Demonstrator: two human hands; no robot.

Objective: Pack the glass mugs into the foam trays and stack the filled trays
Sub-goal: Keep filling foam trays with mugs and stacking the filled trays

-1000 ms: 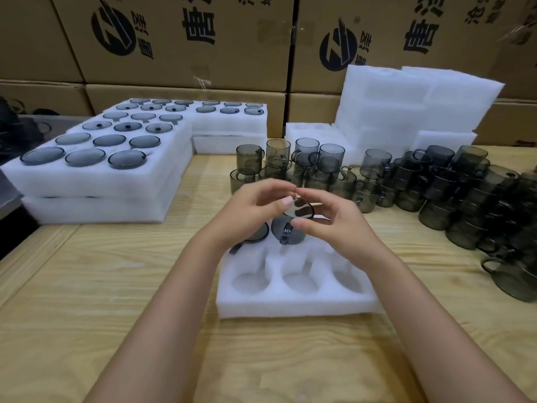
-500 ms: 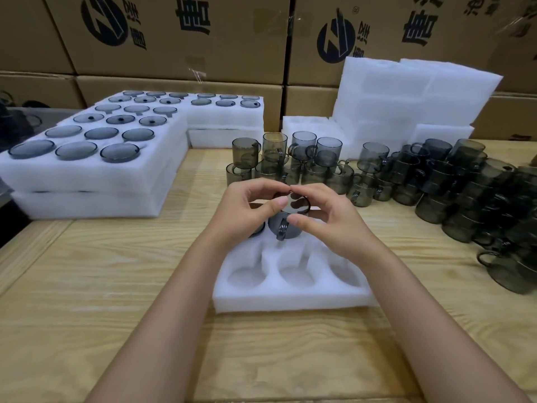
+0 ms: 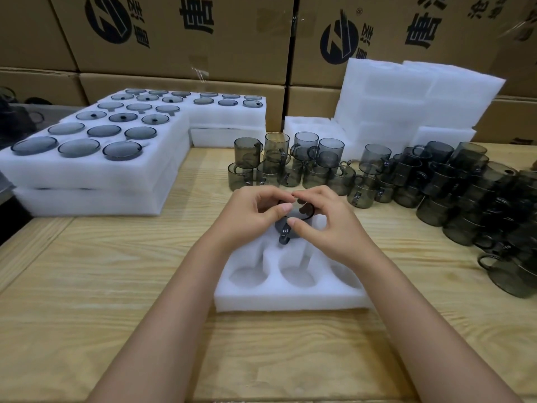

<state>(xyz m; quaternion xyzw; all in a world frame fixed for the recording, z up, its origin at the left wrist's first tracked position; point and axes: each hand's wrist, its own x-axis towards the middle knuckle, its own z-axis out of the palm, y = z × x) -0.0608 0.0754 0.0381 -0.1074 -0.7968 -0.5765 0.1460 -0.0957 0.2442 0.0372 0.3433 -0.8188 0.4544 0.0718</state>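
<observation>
A pale wooden table fills the near view, with two bare forearms reaching forward across it. Just beyond the table's near stretch lies a white foam tray with round wells. Its near row of three wells holds nothing. Over the tray's far row the two hands meet around one smoky glass mug, which sits partly down in the middle far well with its handle pointing toward the viewer. The left hand curls its fingers and thumb onto the mug's rim from the left. The right hand pinches the rim from the right, thumb low and fingers arched over the top. Both hands grip the mug, apparently seating it. The hands hide the far wells on either side, so I cannot tell what they contain. Behind the tray stands a large crowd of loose mugs, some stacked in twos, spreading to the right edge. To the left are filled trays, stacked in layers, their tops showing rows of dark glass rounds. At the back right rises a pile of unused foam. Printed cardboard boxes wall off the rear. Judging by this, several trays are done, this one has barely begun, and many mugs remain.
</observation>
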